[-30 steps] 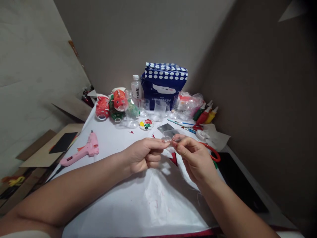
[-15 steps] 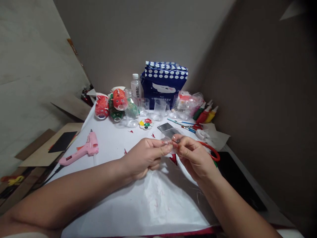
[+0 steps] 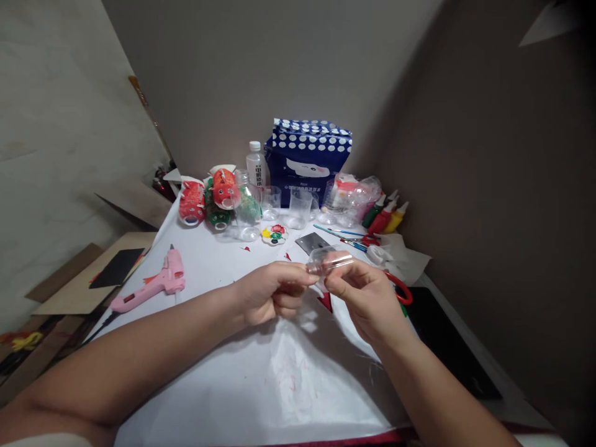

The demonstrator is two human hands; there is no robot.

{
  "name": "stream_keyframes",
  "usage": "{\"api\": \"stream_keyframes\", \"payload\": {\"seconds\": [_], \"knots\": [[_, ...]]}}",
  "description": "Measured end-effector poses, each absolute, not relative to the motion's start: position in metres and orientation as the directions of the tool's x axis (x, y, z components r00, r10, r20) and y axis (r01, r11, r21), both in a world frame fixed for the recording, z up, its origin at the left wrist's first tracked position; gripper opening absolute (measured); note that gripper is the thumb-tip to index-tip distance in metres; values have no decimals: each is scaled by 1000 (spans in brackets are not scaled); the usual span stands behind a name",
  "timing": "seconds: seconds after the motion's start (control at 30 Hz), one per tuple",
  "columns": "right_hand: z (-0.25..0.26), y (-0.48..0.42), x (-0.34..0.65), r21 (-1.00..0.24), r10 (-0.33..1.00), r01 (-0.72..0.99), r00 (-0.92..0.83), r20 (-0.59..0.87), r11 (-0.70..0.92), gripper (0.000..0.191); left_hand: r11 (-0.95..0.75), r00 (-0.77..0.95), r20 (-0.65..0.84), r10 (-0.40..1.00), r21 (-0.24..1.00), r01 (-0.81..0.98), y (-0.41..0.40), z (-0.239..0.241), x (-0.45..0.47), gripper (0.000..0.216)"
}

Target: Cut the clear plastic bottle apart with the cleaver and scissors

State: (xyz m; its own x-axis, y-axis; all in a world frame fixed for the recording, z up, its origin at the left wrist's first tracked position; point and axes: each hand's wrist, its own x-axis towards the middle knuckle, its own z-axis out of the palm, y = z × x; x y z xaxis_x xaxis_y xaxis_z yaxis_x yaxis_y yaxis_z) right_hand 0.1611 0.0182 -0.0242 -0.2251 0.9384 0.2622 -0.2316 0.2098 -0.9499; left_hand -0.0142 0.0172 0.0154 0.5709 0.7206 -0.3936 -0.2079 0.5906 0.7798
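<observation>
A clear plastic bottle piece is between my two hands above the middle of the table. My left hand pinches its narrow end between thumb and forefinger, with the other fingers curled. Around the wider right side, my right hand has its thumb and fingers closed on the clear plastic. Just below the hands a red pointed piece lies on the white table cover. Behind them is a dark grey flat plate, partly hidden by the plastic.
At left lies a pink glue gun. Red and green fish-like figures, clear cups, a paint palette and a blue bag stand behind. Paint bottles, brushes, a red ring and a black panel are at right.
The clear plastic piece has been turned and raised slightly, so more of its wide side shows. My right hand has shifted its hold; my left hand keeps pinching the narrow end.
</observation>
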Motion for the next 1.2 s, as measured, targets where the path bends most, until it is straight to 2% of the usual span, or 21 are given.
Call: {"api": "stream_keyframes", "payload": {"seconds": [0.07, 0.17, 0.4, 0.83, 0.93, 1.07, 1.13, 1.2], "knots": [[-27, 18, 160, -952, 943, -223, -212, 257, 209, 13, 621, 583, -402, 706, 747, -237, 20, 18, -17, 15], [-27, 16, 158, -944, 939, -253, -214, 270, 213, 14, 597, 556, -404, 726, 772, -219, 21, 19, -18, 24], [-22, 9, 154, -932, 965, -333, -165, 205, 141, 16, 510, 495, -347, 797, 824, -244, 11, 19, -12, 19], [-20, 15, 164, -926, 940, -375, -300, 163, 42, 17, 476, 537, -267, 801, 827, -300, 2, 19, -10, 20], [-20, 20, 168, -935, 921, -352, -350, 168, 36, 17, 353, 465, -221, 857, 909, -219, 1, 18, -8, 26], [-14, 21, 169, -945, 934, -313, -297, 197, 100, 19, 64, 342, -64, 937, 998, 12, -4, 17, -2, 17], [-11, 20, 168, -956, 939, -260, -273, 210, 138, 19, 37, 372, -56, 927, 998, 58, -4, 16, -1, 14], [-10, 19, 166, -963, 934, -200, -269, 234, 183, 14, 128, 433, -139, 891, 990, 55, -1, 14, -2, 13]]}}
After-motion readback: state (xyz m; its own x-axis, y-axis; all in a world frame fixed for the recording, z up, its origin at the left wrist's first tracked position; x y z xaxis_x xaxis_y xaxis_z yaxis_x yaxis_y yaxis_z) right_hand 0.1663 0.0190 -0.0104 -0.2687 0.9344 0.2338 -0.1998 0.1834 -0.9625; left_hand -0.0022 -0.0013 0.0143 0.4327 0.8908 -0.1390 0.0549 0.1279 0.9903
